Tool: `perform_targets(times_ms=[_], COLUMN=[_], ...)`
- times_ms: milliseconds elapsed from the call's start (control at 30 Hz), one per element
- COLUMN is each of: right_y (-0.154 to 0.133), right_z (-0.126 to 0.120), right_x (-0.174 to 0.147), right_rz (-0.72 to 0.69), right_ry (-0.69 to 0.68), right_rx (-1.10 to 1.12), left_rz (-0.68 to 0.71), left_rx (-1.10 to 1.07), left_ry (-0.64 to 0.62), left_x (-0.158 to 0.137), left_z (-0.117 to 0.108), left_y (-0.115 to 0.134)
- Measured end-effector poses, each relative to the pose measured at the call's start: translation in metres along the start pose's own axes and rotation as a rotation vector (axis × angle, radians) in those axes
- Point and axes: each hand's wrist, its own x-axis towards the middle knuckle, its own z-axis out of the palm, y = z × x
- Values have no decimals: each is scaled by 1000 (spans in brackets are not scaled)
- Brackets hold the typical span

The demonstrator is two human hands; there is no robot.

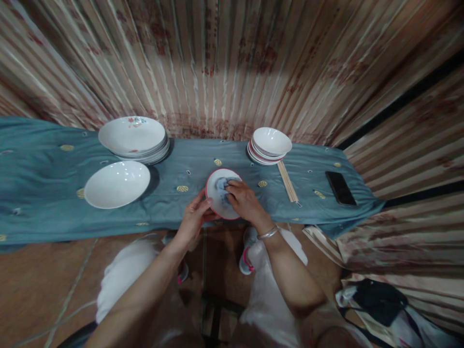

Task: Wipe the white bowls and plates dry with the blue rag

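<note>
Left hand [195, 214] pinched the round white red-rimmed bowl [220, 208] above the blue-green patterned tablecloth [166, 208]; right hand [245, 200] fingers gripped a crumpled pale-blue cloth [222, 185] inside. Clean wiping called for steady rim, even pressure.

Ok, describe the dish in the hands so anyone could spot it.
Start at the blue-green tablecloth and go to its near edge, around the middle. There the left hand grips a small white dish with a red rim. Unlike the other dishes to either side, it has a bluish rag inside, under the right hand.
</note>
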Motion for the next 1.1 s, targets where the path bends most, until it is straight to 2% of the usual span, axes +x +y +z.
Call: perform_targets(times_ms=[200,367,600,833,1100], right_y=[-9,-17,-17,-13,-1], right_z=[2,-1,-16,-26,-26], right_x=[0,1,1,-4,-10], right_rz=[-5,-29,-55,-46,-15], right_ry=[-48,-141,-331,-430,-357], right_rx=[245,478,695,667,477], left_rz=[5,16,28,52,105], left_rx=[-16,-23,-7,17,34], left_ry=[-13,-19,-22,-7,48], left_x=[-1,0,1,3,6], left_z=[-1,-4,-7,-8,-10], left_y=[0,1,2,1,4])
